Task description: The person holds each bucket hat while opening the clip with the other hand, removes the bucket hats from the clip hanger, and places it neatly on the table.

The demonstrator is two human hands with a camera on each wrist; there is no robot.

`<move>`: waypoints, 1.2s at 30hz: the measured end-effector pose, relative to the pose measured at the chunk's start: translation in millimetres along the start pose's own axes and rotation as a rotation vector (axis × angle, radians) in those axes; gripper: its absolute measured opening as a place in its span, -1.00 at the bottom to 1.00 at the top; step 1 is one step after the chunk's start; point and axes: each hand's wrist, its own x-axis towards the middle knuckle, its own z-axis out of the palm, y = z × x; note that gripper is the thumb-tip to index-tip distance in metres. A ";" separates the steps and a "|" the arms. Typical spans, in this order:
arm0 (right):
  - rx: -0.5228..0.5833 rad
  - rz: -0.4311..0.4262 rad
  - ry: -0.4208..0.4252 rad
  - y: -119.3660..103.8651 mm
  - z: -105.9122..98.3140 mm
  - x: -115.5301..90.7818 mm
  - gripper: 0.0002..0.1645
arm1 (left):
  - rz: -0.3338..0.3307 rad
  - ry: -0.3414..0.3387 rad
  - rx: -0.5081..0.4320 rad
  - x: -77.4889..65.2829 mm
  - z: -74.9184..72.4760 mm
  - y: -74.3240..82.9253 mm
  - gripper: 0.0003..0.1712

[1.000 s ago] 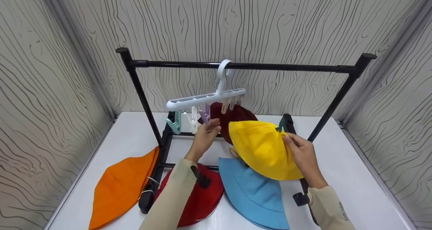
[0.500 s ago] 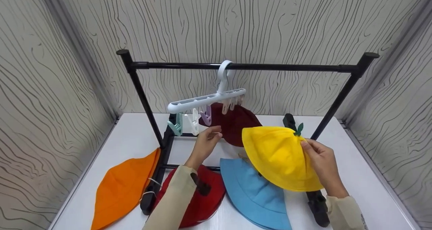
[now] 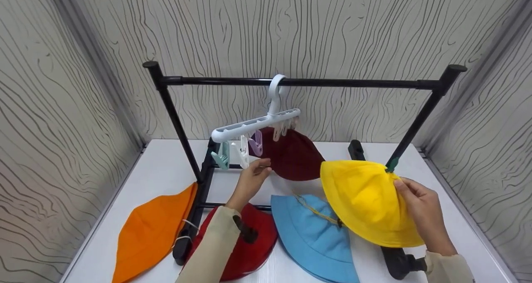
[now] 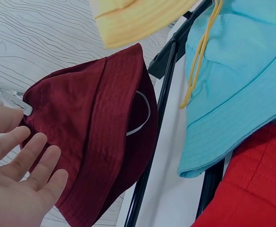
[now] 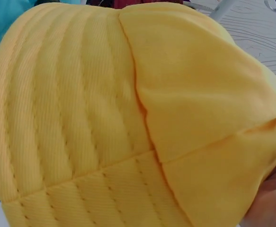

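My right hand (image 3: 428, 214) pinches the crown of a yellow bucket hat (image 3: 368, 200), close to its green leaf tip (image 3: 392, 164). The hat's brim faces left, and a yellow cord (image 3: 316, 211) trails from it over the blue bucket hat (image 3: 314, 237). My left hand (image 3: 250, 183) holds nothing, its fingers relaxed, just below the white clip (image 3: 241, 151) and purple clip (image 3: 256, 143) of a pale hanger (image 3: 255, 125). Beyond that hand is a maroon bucket hat (image 4: 88, 127); in the left wrist view a pale clip (image 4: 17, 101) meets its crown.
The hanger hooks over the bar (image 3: 353, 82) of a black rack. An orange hat (image 3: 151, 235) lies left of the rack's foot, and a red hat (image 3: 251, 249) lies under my left forearm. Patterned walls enclose the white table (image 3: 166, 162).
My right hand has carried the yellow hat rightward and nearer to me, bringing its cord into view. My left hand has come away from the purple clip, and the hanger has turned slightly.
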 end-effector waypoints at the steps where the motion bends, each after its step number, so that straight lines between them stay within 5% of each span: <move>1: -0.002 0.000 0.005 1.3 -2.2 -0.7 -0.24 | -0.008 -0.001 -0.004 -0.2 -0.1 -0.1 -0.56; 18: -0.062 0.046 0.067 16.0 -31.3 -2.6 -0.22 | 0.009 0.024 -0.017 -1.3 -1.9 -0.9 -0.61; 36: 0.000 0.256 0.007 52.8 -40.4 -3.8 -0.11 | -0.037 -0.007 -0.023 -1.1 -1.7 -4.0 -0.55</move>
